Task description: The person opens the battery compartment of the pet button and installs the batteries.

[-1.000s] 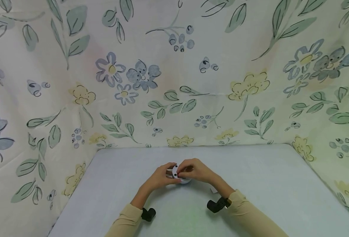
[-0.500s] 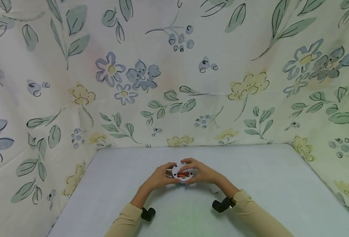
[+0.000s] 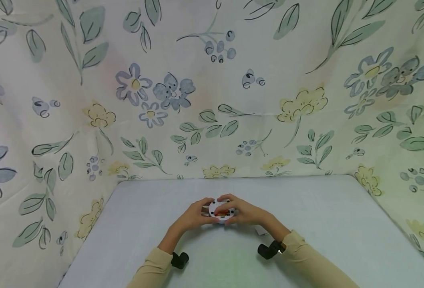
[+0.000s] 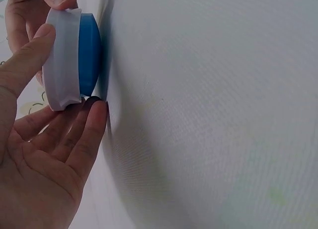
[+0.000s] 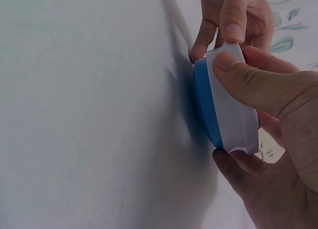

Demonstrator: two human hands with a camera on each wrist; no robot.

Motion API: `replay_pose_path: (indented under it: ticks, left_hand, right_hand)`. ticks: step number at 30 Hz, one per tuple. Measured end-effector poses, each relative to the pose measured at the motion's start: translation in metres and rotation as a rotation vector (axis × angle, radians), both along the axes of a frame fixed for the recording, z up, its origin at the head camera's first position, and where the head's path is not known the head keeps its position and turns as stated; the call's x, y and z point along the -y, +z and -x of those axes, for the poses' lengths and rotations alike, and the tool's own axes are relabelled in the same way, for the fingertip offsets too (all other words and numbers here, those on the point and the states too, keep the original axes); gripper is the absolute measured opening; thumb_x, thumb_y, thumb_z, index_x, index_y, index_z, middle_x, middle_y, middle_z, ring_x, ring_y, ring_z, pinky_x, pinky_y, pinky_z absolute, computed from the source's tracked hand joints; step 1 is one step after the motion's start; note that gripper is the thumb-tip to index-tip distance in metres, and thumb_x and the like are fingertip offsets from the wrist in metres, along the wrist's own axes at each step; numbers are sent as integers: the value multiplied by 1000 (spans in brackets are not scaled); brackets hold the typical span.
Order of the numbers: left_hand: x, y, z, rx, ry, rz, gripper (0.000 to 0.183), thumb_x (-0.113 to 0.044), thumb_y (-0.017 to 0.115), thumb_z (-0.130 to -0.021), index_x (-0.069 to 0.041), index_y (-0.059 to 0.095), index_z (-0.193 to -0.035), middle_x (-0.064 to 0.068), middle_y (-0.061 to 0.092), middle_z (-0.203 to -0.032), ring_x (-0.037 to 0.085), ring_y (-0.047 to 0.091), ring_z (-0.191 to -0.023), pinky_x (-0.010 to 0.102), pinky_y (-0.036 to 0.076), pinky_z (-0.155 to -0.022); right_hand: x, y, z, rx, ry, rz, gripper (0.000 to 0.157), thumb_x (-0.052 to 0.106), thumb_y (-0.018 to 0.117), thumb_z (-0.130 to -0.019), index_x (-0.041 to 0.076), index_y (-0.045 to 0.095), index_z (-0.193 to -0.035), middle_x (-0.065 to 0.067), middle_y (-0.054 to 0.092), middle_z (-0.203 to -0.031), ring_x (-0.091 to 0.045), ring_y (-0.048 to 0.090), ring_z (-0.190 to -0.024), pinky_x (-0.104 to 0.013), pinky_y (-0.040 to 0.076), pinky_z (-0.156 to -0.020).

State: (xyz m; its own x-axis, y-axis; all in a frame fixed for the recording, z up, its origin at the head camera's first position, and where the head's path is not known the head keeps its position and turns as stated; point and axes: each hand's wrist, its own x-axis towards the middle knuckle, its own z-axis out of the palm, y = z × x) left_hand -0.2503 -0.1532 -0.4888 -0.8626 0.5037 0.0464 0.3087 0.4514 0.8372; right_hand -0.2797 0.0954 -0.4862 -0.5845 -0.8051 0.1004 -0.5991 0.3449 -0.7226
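A round white device [image 3: 215, 206] with a blue domed side [image 4: 89, 55] is held face-down just at the tabletop, its white underside up. In that underside an uncovered compartment shows red-orange batteries [image 3: 222, 213]. My left hand [image 3: 195, 214] grips the left rim, thumb on the near side and fingers behind. On the opposite rim my right hand [image 3: 248, 212] holds with thumb and spread fingers, one finger reaching over the compartment and partly hiding the batteries. Both thumbs press the white side wall [image 5: 233, 110] in the right wrist view.
A small white flat piece [image 3: 261, 230] lies on the table beside my right forearm, which partly covers it. The pale tabletop [image 3: 323, 224] ends at a floral cloth [image 3: 258, 132] at the back and sides. Black wrist cameras [image 3: 267, 251] hang under both forearms.
My right fingers have come off their pinch over the compartment and spread round the right rim, uncovering the batteries. One finger now lies lower over them. The left hand has stayed put.
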Motion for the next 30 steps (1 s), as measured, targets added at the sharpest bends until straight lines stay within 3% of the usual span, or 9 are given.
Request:
replay_pose_path:
  ticks: [8,16,24,30]
  left_hand:
    - [2,-1,1,-20,-15,26,74,-23,80,-91,7,43,-147,24,52,-142,38,61,-118,44,55,-91]
    - [1,-2,1,-17,-9,37,73,-23,79,-92,6,43,-148,25,52,-142,39,60,-119,45,55,-91]
    - [0,-1,0,-15,-1,74,72,-25,79,-92,5,44,-148,23,54,-139,36,61,-118,45,54,-92]
    - [-1,-1,2,-7,2,65,72,-23,79,-92,6,43,-148,24,54,-138,37,61,-117,45,54,-92]
  right_hand:
    - [0,-1,0,-64,15,28,25,16,82,-88,25,72,-109,-7,45,-145,-26,43,-133,-52,40,-106]
    - [-2,-4,0,-7,-25,67,25,13,84,-85,26,70,-102,-6,47,-146,-23,44,-133,-48,44,-103]
    - [-9,-8,1,33,-56,130,27,15,84,-86,22,72,-110,-11,49,-146,-27,46,-133,-41,51,-97]
    - [-23,-13,4,96,-91,225,34,15,81,-89,11,68,-120,-16,52,-141,-30,51,-129,-41,50,-99]
